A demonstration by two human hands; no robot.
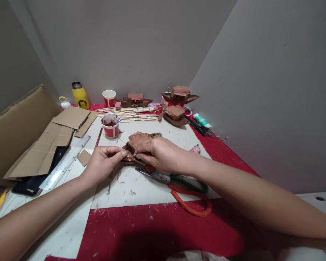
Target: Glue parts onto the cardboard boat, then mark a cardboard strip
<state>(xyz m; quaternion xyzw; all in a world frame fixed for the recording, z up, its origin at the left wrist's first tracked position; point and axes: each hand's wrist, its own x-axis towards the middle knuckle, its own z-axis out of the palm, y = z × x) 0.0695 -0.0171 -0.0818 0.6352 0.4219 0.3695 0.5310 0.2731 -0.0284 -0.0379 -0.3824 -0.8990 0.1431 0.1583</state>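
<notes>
A small brown model boat (141, 141) with a roofed cabin lies on the white sheet, between my two hands. My left hand (104, 161) pinches the boat's near left end, thumb and fingers pressed together. From the right, my right hand (160, 154) reaches over the hull with its fingers closed at the cabin's near side; whether a small part sits between its fingertips I cannot tell. Scissors (165, 178) with a green and an orange handle lie just under my right wrist. A red paper cup (111, 131) with dark brown paint inside stands behind the boat.
Thin wooden sticks (130, 114) lie behind the cup. Further model boats (180, 94) stand at the back, near a yellow bottle (80, 96). Cardboard pieces (43, 148) and a clear ruler (65, 163) cover the left side. Pliers (197, 127) and a tube (202, 120) lie right, by the wall.
</notes>
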